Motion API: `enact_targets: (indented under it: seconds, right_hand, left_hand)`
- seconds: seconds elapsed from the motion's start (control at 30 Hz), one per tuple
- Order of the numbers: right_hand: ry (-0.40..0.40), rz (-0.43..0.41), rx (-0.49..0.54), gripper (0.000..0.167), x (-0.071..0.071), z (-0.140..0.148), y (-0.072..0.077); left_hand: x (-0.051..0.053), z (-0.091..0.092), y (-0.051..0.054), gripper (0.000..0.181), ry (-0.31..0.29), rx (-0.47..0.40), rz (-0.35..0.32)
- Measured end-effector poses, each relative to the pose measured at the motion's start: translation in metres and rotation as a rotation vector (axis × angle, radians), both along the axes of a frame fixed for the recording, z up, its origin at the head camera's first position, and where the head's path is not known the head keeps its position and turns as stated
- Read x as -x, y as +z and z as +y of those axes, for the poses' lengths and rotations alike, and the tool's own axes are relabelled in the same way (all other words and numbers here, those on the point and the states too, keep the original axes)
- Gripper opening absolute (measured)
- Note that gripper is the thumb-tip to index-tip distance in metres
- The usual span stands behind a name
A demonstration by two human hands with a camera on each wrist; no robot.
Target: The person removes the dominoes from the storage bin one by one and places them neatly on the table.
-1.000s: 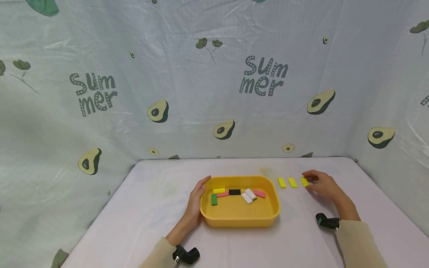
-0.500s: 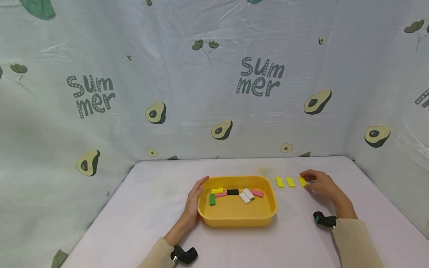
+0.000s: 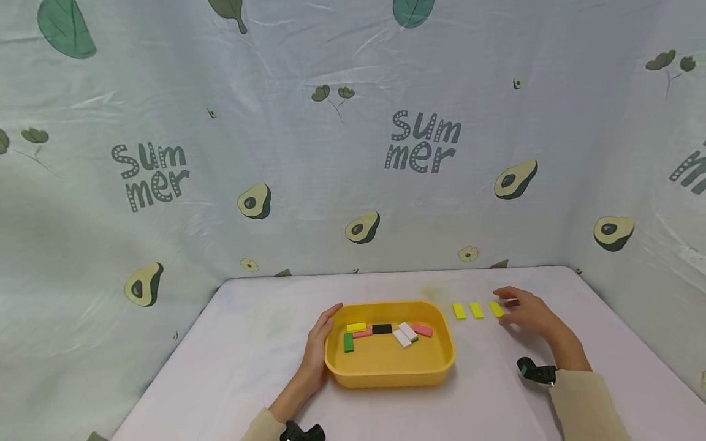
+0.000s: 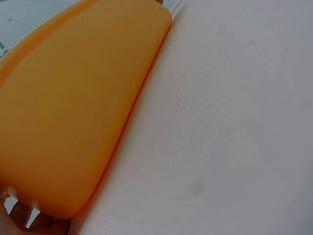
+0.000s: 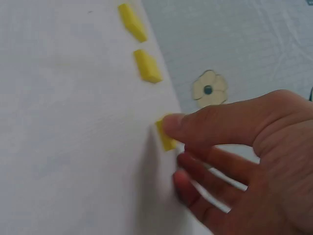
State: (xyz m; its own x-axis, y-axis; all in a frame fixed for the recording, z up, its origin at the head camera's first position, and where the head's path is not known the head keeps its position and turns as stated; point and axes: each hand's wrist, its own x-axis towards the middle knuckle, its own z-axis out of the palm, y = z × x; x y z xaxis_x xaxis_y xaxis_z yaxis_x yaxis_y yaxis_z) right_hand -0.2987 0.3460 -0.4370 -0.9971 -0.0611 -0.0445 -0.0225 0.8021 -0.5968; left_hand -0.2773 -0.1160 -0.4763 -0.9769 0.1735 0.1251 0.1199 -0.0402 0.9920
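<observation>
A yellow plastic tray point(image 3: 389, 381) stands on the table. My left hand point(image 3: 315, 349) holds its left side, with fingers against the outer wall, partly hidden in the left wrist view. Inside lie small rectangular blocks: a yellow one point(image 3: 356, 327), a black one point(image 3: 382, 329), a green one point(image 3: 349, 342), a pink one point(image 3: 422, 330) and two white ones, among others. Right of the tray stand three yellow blocks in a row. My right hand point(image 3: 528, 313) is at the rightmost yellow block point(image 5: 165, 136), its thumb overlapping it in the right wrist view and the index finger lifted apart.
The other two yellow blocks of the row are the left block point(image 3: 459, 311) and the middle block point(image 3: 476, 310). A white cloth covers the table point(image 3: 265, 324). Behind it hangs a printed curtain point(image 3: 309, 153) with avocados and lettering. A black wrist camera point(image 3: 536, 371) sits on my right wrist.
My right fingers have spread a little away from the rightmost yellow block, which stays on the table. The head view has tilted up slightly. My left hand and the tray keep their places.
</observation>
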Motion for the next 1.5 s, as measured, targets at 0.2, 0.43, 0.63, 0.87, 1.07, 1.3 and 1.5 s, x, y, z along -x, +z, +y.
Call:
enact_targets:
  seconds: [0.2, 0.43, 0.63, 0.87, 1.07, 1.3, 1.5]
  right_hand:
    - [0.039, 0.073, -0.053, 0.061, -0.018, -0.015, 0.037]
    - [0.197, 0.230, -0.017, 0.044, -0.025, -0.090, 0.067]
    - [0.436, 0.189, 0.019, 0.036, -0.028, -0.152, 0.055]
    - [0.506, 0.063, -0.075, 0.030, -0.034, -0.179, 0.028]
    - [0.487, 0.042, -0.129, 0.026, -0.049, -0.188, 0.022]
    - [0.433, 0.082, -0.217, 0.025, -0.046, -0.196, 0.021]
    - [0.473, 0.099, -0.228, 0.026, -0.037, -0.203, 0.015]
  left_hand:
    - [-0.001, 0.000, 0.000, 0.050, -0.014, -0.010, 0.006]
    - [0.000, -0.001, 0.003, 0.051, -0.021, -0.006, 0.014]
    - [0.000, 0.001, 0.000, 0.051, -0.031, 0.004, -0.002]
    - [0.002, 0.005, -0.005, 0.050, -0.040, -0.002, 0.003]
    - [-0.004, 0.008, -0.011, 0.050, -0.036, 0.014, -0.018]
    - [0.000, 0.003, -0.002, 0.050, -0.042, 0.015, 0.002]
    - [-0.004, -0.004, -0.001, 0.050, 0.003, 0.024, -0.021]
